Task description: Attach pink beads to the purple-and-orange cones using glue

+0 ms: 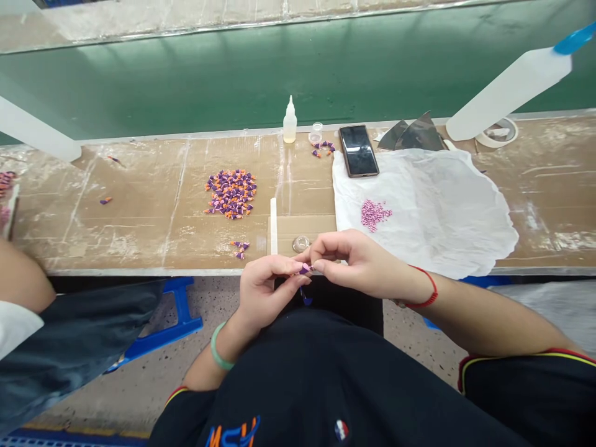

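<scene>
Two hands, the left hand (265, 292) and the right hand (358, 264), are raised close together, their fingers closed in a pinch on a tiny purple-pink piece (305, 269) (just past the desk (139, 248) edge).

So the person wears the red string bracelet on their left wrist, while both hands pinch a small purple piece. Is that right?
Not the left: the head view shows the red string bracelet on the right wrist, behind the right hand. The rest stands: that hand and the left hand pinch the small purple piece.
</scene>
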The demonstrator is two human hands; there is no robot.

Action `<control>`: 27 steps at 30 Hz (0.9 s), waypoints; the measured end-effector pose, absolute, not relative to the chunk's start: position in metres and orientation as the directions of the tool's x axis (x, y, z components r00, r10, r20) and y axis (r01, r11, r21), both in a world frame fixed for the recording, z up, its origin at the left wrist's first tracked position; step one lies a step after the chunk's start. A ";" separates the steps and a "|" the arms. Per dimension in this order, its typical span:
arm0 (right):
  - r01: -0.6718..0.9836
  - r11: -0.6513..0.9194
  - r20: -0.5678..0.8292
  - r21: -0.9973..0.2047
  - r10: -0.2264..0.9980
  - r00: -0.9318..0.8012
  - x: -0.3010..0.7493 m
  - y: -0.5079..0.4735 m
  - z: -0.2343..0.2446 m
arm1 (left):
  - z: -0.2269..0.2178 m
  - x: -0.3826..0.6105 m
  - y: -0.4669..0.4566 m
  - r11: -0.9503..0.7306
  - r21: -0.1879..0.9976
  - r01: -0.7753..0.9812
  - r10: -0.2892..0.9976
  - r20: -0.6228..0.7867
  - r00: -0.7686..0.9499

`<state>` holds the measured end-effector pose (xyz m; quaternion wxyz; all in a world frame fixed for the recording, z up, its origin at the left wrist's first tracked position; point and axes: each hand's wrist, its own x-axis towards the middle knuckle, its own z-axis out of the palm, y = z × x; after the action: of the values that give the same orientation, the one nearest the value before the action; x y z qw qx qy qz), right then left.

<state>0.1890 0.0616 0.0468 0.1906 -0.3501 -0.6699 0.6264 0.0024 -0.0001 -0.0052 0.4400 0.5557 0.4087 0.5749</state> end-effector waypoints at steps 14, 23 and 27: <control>0.256 0.164 -0.058 -0.953 0.729 -0.683 0.190 0.057 0.051 | 0.002 0.006 -0.002 -0.182 0.980 -0.083 0.983 0.181 -0.015; 0.267 0.327 0.071 -0.906 0.740 -0.669 0.188 0.052 0.054 | 0.002 0.010 -0.003 -0.145 0.975 -0.168 0.989 0.140 -0.042; 0.264 0.318 0.064 -0.911 0.740 -0.669 0.189 0.052 0.052 | 0.002 0.009 -0.003 -0.101 0.977 -0.185 0.995 0.098 -0.028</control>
<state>0.1888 0.0519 0.0520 0.2453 -0.3244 -0.7738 0.4856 0.0094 -0.0027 0.0016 0.5142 0.4705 0.4301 0.5738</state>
